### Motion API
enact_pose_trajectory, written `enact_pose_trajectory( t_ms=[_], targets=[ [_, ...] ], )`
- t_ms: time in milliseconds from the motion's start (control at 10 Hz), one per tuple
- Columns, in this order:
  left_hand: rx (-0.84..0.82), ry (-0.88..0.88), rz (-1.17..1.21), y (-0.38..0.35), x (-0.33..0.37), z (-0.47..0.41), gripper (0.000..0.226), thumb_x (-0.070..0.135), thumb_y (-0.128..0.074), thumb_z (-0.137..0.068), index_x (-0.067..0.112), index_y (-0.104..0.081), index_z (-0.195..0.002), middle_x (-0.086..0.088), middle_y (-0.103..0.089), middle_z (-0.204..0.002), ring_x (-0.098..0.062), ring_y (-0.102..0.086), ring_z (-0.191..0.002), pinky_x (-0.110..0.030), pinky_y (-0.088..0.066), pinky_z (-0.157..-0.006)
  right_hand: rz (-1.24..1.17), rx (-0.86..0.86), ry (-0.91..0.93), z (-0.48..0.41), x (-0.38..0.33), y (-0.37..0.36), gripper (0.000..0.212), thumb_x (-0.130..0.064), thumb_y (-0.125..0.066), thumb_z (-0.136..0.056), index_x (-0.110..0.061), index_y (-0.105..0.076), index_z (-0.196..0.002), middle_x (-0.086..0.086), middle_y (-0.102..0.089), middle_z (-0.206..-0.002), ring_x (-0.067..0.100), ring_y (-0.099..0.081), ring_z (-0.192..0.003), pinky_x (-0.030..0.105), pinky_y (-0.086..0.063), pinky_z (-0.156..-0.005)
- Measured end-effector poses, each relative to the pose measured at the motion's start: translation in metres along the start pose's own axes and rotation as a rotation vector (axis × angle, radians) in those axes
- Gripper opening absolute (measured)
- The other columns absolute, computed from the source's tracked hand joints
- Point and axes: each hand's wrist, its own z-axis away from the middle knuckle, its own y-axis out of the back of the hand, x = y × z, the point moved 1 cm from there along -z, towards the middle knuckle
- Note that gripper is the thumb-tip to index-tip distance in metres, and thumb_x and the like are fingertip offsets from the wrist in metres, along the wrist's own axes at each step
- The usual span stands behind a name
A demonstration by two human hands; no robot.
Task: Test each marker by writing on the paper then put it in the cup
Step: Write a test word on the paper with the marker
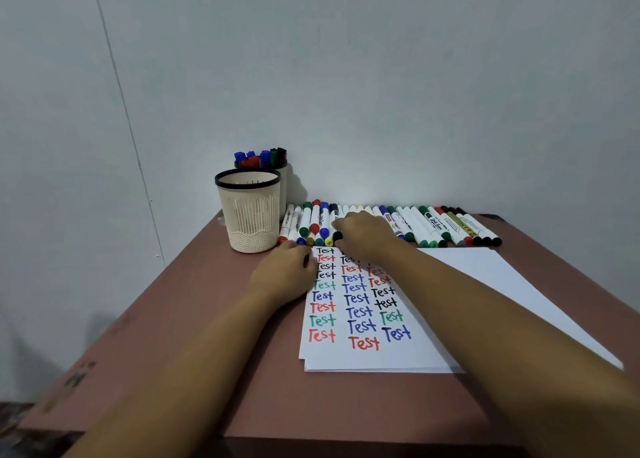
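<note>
A white sheet of paper (485, 284) lay on the reddish-brown counter (207, 319), with more sheets showing under its near edge. Its left half carried three columns of the word "Test", handwritten in black, red, green and blue; its right half was blank.

Just beyond the paper's far edge, a long row of markers (433, 225) lay side by side against the wall (346, 76). They had white barrels and caps of red, green, blue and black, with the ends pointing toward the paper. The person's right hand (363, 236) reached across the paper's upper part and rested on this row. Its fingers were curled over a black-capped marker (337, 236) whose dark end showed at the fingertips.

The left hand (284, 274) lay at the paper's upper left corner, knuckles up and fingers bent down onto the edge. Something small and dark showed by its fingertips, but whether the hand pinched it could not be told.

Beyond the paper's left corner stood a cream, ribbed cup (249, 211) with a black rim, upright and near the left hand. Behind it, farther from the paper, a second cup (283, 180) held upright markers with blue, red, green and black caps.
</note>
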Motion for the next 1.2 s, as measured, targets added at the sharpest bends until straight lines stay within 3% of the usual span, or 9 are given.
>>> enact_pose_trajectory(
  t_ms=[100, 300, 500, 600, 700, 800, 900, 1000, 1200],
  targets=[
    [0.002, 0.005, -0.001, -0.001, -0.001, -0.001, 0.038, 0.031, -0.038, -0.097, 0.012, -0.056, -0.125, -0.009, -0.053, -0.125, -0.021, -0.05, -0.111, -0.037, -0.043, -0.096, 0.011, 0.092, 0.005, 0.002, -0.003, -0.004, 0.017, -0.02, -0.046, -0.095, -0.009, -0.058, -0.1, 0.008, -0.059, -0.097, 0.026, -0.054, -0.099, 0.031, -0.032, -0.07],
    [-0.014, 0.008, 0.01, 0.001, 0.0, 0.0, 0.038, 0.031, -0.039, -0.097, 0.012, -0.056, -0.125, -0.008, -0.053, -0.125, -0.02, -0.049, -0.111, -0.037, -0.043, -0.096, -0.052, 0.268, -0.019, 0.007, -0.002, -0.003, 0.025, -0.018, -0.042, -0.096, -0.008, -0.062, -0.106, 0.01, -0.064, -0.102, 0.027, -0.055, -0.098, 0.031, -0.033, -0.067],
    [-0.019, 0.013, 0.07, 0.003, -0.001, -0.001, 0.035, 0.027, -0.04, -0.097, 0.006, -0.064, -0.112, -0.01, -0.06, -0.113, -0.018, -0.05, -0.094, -0.029, -0.041, -0.079, -0.704, 0.464, -0.201, 0.045, 0.01, 0.026, 0.029, -0.017, -0.053, -0.094, -0.005, -0.065, -0.118, 0.009, -0.07, -0.107, 0.017, -0.062, -0.095, 0.027, -0.049, -0.082],
    [0.075, 0.021, 0.132, 0.008, 0.001, 0.001, 0.033, 0.021, -0.042, -0.096, 0.001, -0.064, -0.109, -0.015, -0.06, -0.11, -0.021, -0.052, -0.091, -0.028, -0.038, -0.075, -0.975, 0.468, -0.319, 0.072, 0.012, 0.038, 0.021, -0.014, -0.053, -0.093, -0.008, -0.07, -0.104, 0.007, -0.069, -0.089, 0.009, -0.056, -0.075, 0.014, -0.043, -0.065],
    [0.208, -0.063, 0.185, 0.014, 0.008, 0.008, 0.041, 0.018, -0.047, -0.095, 0.005, -0.047, -0.135, -0.01, -0.046, -0.133, -0.021, -0.046, -0.116, -0.023, -0.034, -0.095, -1.151, 0.429, -0.387, 0.095, 0.015, 0.043, 0.018, -0.012, -0.052, -0.092, -0.01, -0.068, -0.085, 0.022, -0.067, -0.088, 0.027, -0.056, -0.071, 0.035, -0.049, -0.069],
    [0.183, -0.264, 0.166, 0.017, 0.023, 0.019, 0.051, 0.018, -0.049, -0.095, 0.009, -0.035, -0.143, -0.006, -0.037, -0.142, -0.016, -0.036, -0.128, -0.008, -0.018, -0.095, -1.319, 0.394, -0.42, 0.113, 0.014, 0.042, 0.024, -0.01, -0.05, -0.094, -0.019, -0.065, -0.078, 0.012, -0.067, -0.084, 0.02, -0.064, -0.078, 0.037, -0.053, -0.069],
    [0.094, -0.372, 0.115, 0.014, 0.033, 0.022, 0.051, 0.026, -0.048, -0.096, 0.013, -0.033, -0.143, -0.004, -0.044, -0.132, -0.007, -0.042, -0.107, -0.01, -0.026, -0.088, -1.459, 0.377, -0.466, 0.119, 0.008, 0.037, 0.024, -0.011, -0.048, -0.094, -0.017, -0.065, -0.079, 0.006, -0.067, -0.079, 0.014, -0.063, -0.075, 0.026, -0.052, -0.063],
    [0.008, -0.366, 0.06, 0.013, 0.035, 0.022, 0.041, 0.03, -0.041, -0.098, 0.014, -0.04, -0.136, -0.002, -0.053, -0.112, -0.002, -0.041, -0.082, -0.014, -0.032, -0.072, -1.58, 0.377, -0.51, 0.117, 0.005, 0.036, 0.023, -0.013, -0.05, -0.095, -0.013, -0.064, -0.078, 0.007, -0.063, -0.073, 0.016, -0.059, -0.071, 0.027, -0.052, -0.064],
    [0.064, -0.385, -0.031, 0.012, 0.04, 0.024, 0.024, 0.034, -0.037, -0.099, 0.013, -0.045, -0.108, 0.012, -0.035, -0.072, -0.003, -0.037, -0.06, -0.022, -0.023, -0.054, -1.595, 0.273, -0.438, 0.111, 0.0, 0.032, 0.024, -0.03, -0.064, -0.089, -0.012, -0.059, -0.075, 0.001, -0.055, -0.064, 0.011, -0.049, -0.055, 0.024, -0.041, -0.053]
  ],
)
